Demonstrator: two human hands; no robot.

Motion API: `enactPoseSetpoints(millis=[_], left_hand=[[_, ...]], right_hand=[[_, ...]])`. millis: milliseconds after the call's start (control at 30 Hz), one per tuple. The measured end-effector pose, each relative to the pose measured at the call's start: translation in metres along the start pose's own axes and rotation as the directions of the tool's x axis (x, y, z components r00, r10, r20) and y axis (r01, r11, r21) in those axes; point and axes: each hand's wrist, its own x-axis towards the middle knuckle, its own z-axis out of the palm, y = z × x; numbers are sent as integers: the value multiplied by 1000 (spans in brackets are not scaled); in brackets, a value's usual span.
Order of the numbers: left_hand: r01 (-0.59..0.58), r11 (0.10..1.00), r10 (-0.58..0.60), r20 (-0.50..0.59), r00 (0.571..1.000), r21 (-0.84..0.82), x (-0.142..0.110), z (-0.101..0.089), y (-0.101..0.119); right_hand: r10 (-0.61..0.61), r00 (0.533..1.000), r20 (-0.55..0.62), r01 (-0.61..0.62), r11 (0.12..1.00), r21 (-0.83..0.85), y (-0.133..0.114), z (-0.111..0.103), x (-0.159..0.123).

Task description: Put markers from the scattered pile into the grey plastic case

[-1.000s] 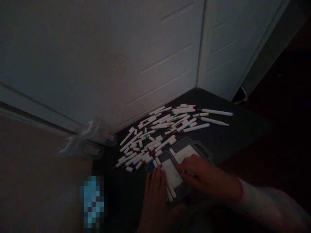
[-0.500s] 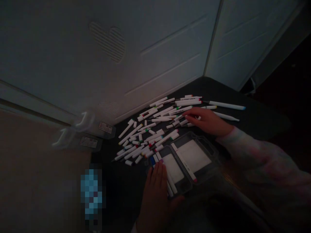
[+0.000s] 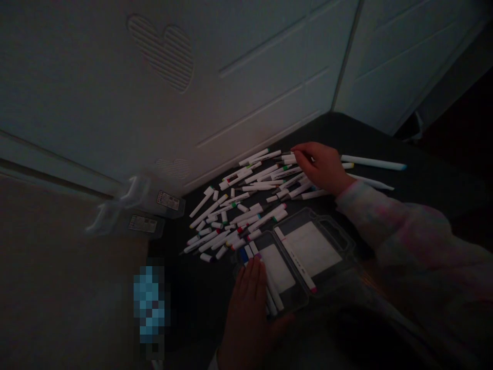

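Observation:
My left hand point(image 3: 249, 298) lies with its fingers stretched out over white markers point(image 3: 274, 293) in the near half of an open clear plastic case point(image 3: 300, 300). Some of those markers are hidden under the fingers. One marker with a pink end point(image 3: 296, 261) rests along the hinge side of the lid half. My right hand point(image 3: 321, 164) is at the far right side of a pile of loose white markers and caps point(image 3: 254, 190). Its thumb and fingers are closed in a pinch beside a marker's dark end; whether they hold anything is hidden.
Behind the pile stands a pale panel point(image 3: 250, 97) with a ribbed heart relief. Two clear cases with labels point(image 3: 168, 200) sit at the dark table's point(image 3: 365, 133) left end. A pixelated blue patch point(image 3: 149, 303) shows at lower left. The scene is dim.
My right hand has moved away from the middle of the pile to its far edge, uncovering several markers. The left hand stays on the case. The view has shifted slightly.

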Motion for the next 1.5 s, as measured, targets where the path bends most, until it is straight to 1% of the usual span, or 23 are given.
enactPoseSetpoints(millis=[100, 267, 367, 500, 633, 700, 733, 800, 900, 1000, 1067, 1133, 1200, 1267, 1367, 1500], left_hand=[[13, 1000, -13, -2, 1000, -6, 0, 0, 0], [-11, 1000, 11, -38, 999, -4, 2, -2, 0], [3, 999, -4, -42, 999, -38, 3, -2, 1], [37, 995, -36, 9, 999, -93, 2, -4, 2], [79, 981, -65, 81, 995, -177, 3, -13, 2], [121, 968, -105, 83, 991, -219, 5, -17, 1], [152, 962, -139, 70, 988, -229, 6, -18, -1], [231, 946, -235, 8, 972, -228, 8, -19, -6], [326, 921, -359, -141, 923, -215, 12, -16, -22], [393, 909, -417, -285, 863, -141, 14, -11, -44], [453, 890, -446, -327, 833, -60, 15, -9, -58], [490, 872, -462, -337, 821, -2, 16, -7, -67], [494, 869, -460, -330, 824, 24, 17, -6, -70], [485, 874, -453, -315, 834, 28, 19, -6, -69], [476, 879, -451, -289, 844, 17, 24, -6, -69], [492, 871, -474, -247, 845, 13, 32, -8, -73]], right_hand=[[33, 999, -23, -33, 999, 6, 3, 0, -4], [103, 992, -68, -103, 995, 10, 2, 2, -9], [95, 995, -40, -95, 996, 0, -1, 2, -11], [70, 997, -11, -70, 998, 1, -4, 2, -13], [18, 1000, 19, -18, 1000, 0, -4, 3, -15], [-2, 1000, 25, 2, 1000, 0, -2, 3, -15], [-3, 1000, 28, 3, 1000, -3, -2, 4, -15], [1, 999, 45, -1, 1000, -10, -1, 4, -16], [-2, 998, 57, 3, 1000, -15, -2, 4, -16], [-29, 998, 55, 29, 1000, -5, -3, 3, -17], [-44, 997, 59, 44, 999, -1, -3, 4, -18], [-53, 997, 50, 53, 999, 3, -1, 5, -18], [-59, 998, 21, 59, 998, 10, 0, 7, -18], [-61, 998, 4, 61, 998, 4, 2, 8, -18], [-59, 998, 13, 59, 998, -11, 3, 8, -17], [-66, 998, 24, 66, 998, 4, 2, 8, -18]])
